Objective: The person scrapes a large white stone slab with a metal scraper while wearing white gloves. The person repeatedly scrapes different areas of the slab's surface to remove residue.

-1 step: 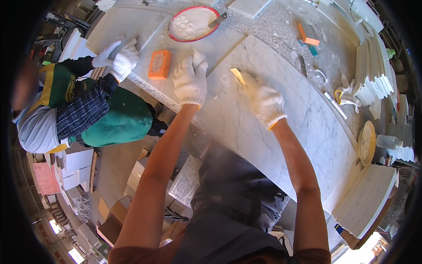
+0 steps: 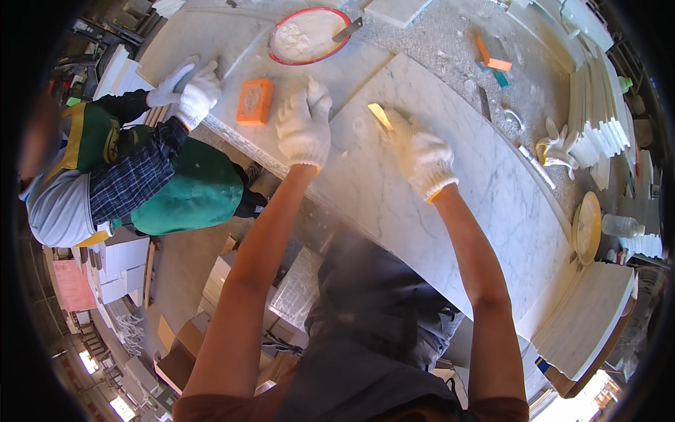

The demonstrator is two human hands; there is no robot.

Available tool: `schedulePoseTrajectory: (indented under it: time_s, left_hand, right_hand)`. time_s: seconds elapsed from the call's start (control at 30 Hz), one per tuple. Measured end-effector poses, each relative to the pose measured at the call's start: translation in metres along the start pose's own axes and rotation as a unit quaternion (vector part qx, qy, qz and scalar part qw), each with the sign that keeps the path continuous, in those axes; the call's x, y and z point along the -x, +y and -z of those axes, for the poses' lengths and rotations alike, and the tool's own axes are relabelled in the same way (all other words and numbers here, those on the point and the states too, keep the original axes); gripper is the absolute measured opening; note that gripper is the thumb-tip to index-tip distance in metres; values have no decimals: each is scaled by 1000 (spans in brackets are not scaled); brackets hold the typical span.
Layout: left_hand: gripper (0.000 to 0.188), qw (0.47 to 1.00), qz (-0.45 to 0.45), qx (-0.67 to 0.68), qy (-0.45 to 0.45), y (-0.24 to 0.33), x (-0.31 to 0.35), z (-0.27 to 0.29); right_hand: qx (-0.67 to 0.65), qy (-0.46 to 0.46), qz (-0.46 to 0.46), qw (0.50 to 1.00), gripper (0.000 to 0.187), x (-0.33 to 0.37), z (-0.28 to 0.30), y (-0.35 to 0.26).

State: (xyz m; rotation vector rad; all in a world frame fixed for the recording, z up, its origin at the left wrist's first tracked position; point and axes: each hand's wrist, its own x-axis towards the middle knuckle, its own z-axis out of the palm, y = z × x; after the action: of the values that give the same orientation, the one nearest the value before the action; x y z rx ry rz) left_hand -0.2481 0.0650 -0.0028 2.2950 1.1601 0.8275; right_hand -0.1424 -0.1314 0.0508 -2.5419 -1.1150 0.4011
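Both my hands wear white knit gloves over a white marble slab (image 2: 485,190) with grey veins. In my right hand (image 2: 422,155) a small flat scraper is gripped, its shiny yellowish blade (image 2: 380,116) angled up and left, low over the slab. Faint smudges mark the stone left of the blade. My left hand (image 2: 304,130) rests on the stone near the slab's left edge, fingers loosely bent and apart, with nothing visible in it. Just left of it lies an orange block (image 2: 254,102).
A red-rimmed bowl (image 2: 309,36) of white paste holds a putty knife (image 2: 347,30). At left, a co-worker in a green apron (image 2: 190,190) has gloved hands (image 2: 200,95) over another slab. Rightward are loose gloves (image 2: 557,146), stacked tiles (image 2: 598,116), a yellowish bowl (image 2: 586,228) and a bottle (image 2: 622,226).
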Motion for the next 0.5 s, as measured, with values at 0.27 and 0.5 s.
schedulePoseTrajectory:
  time_s: [0.27,0.5]
  left_hand:
    - [43,1000,-9,3,5,0,-5,0]
    - [41,1000,9,29,0,0,-3,2]
  right_hand:
    - [-4,6,45,999,48,5,-9,4]
    - [119,65,164,977,49,-1,-15,8]
